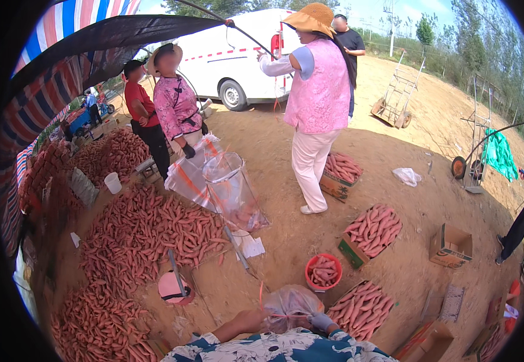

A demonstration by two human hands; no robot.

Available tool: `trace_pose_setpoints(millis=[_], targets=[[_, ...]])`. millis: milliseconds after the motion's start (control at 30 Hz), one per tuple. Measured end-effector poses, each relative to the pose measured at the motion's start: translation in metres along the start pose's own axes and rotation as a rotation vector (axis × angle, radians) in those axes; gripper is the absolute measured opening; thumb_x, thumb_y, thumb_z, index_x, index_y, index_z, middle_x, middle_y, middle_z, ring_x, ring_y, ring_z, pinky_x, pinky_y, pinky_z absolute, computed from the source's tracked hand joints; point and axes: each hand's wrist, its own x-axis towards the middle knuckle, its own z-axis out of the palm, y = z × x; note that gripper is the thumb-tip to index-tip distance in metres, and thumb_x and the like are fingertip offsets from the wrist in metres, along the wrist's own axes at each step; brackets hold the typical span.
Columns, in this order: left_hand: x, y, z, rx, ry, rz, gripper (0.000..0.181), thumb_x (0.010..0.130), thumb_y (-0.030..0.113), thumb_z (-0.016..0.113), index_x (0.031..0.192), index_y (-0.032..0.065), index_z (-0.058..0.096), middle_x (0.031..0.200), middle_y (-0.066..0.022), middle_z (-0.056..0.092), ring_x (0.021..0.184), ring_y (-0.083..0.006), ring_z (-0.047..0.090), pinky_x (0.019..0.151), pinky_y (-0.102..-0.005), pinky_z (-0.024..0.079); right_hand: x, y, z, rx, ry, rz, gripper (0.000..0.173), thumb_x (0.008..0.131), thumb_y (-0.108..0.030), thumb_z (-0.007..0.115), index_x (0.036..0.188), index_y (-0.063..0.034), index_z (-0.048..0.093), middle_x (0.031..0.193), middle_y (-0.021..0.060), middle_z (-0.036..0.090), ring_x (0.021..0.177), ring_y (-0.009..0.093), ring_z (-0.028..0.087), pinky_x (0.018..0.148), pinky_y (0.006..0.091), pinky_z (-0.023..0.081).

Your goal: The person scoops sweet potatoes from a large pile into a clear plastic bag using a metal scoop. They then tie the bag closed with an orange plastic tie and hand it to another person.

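Observation:
At the bottom centre a clear plastic bag with a reddish tie or cord across it stands close against my body. My left hand, bare, is at the bag's left side, its fingers closed at the cord. My right hand, in a light grey glove, rests against the bag's right side; its fingers are partly hidden. Just beyond the bag is a red bucket of sweet potatoes. A cardboard box heaped with sweet potatoes stands right of my gloved hand.
A large sweet potato heap spreads at left, near a pink-topped stool. Ahead are a mesh bag on a hoop, standing people and a white van. Filled boxes, an empty carton and hand trucks stand to the right.

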Motion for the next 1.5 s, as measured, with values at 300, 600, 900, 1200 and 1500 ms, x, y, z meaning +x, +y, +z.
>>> trace_pose_setpoints(millis=[300,600,900,1200,1500], targets=[[0.017,0.016,-0.028,-0.176,0.398,0.098,0.048,0.085,0.034,0.05,0.128,0.0131,0.041,0.106,-0.0169,0.06,0.094,-0.0356,0.058,0.075,-0.0468,0.047,0.005,0.005,0.003,-0.007,-0.025,0.034,0.039,0.084,-0.036,0.046,0.103,-0.0048,0.059,0.096,0.0227,0.062,0.09,0.036,0.059,0.077,0.0402,0.045],[0.025,0.017,0.04,-0.174,0.146,0.086,0.042,0.085,0.037,0.047,0.117,0.0099,0.051,0.096,-0.016,0.062,0.093,-0.0323,0.059,0.076,-0.0458,0.046,0.017,0.021,0.006,0.075,-0.033,0.045,0.039,0.084,-0.037,0.046,0.105,-0.0069,0.06,0.096,0.0216,0.063,0.093,0.035,0.059,0.079,0.0401,0.046],[0.023,-0.041,0.126,-0.546,0.157,0.137,0.048,0.085,0.042,0.045,0.12,0.0102,0.048,0.098,-0.0174,0.061,0.094,-0.0325,0.058,0.078,-0.0428,0.045,0.02,0.035,0.007,0.005,-0.021,-0.039,0.039,0.083,-0.037,0.046,0.102,-0.0062,0.061,0.096,0.0213,0.063,0.094,0.035,0.059,0.08,0.0386,0.046],[-0.052,-0.081,0.139,-0.679,0.121,-0.069,0.05,0.086,0.044,0.043,0.123,0.0107,0.047,0.101,-0.018,0.06,0.096,-0.0331,0.057,0.08,-0.042,0.044,0.028,0.04,0.018,0.065,0.071,-0.022,0.031,0.083,-0.03,0.052,0.095,-0.0033,0.062,0.07,0.0081,0.06,0.063,0.018,0.057,0.058,0.0311,0.044],[-0.033,-0.059,0.131,-0.698,0.144,0.03,0.052,0.087,0.046,0.041,0.126,0.0111,0.045,0.104,-0.0185,0.059,0.097,-0.0337,0.057,0.081,-0.0413,0.044,-0.003,0.004,0.003,0.202,0.009,0.099,0.032,0.083,-0.031,0.053,0.099,-0.0054,0.061,0.066,0.0073,0.059,0.052,0.016,0.055,0.045,0.0288,0.041]])
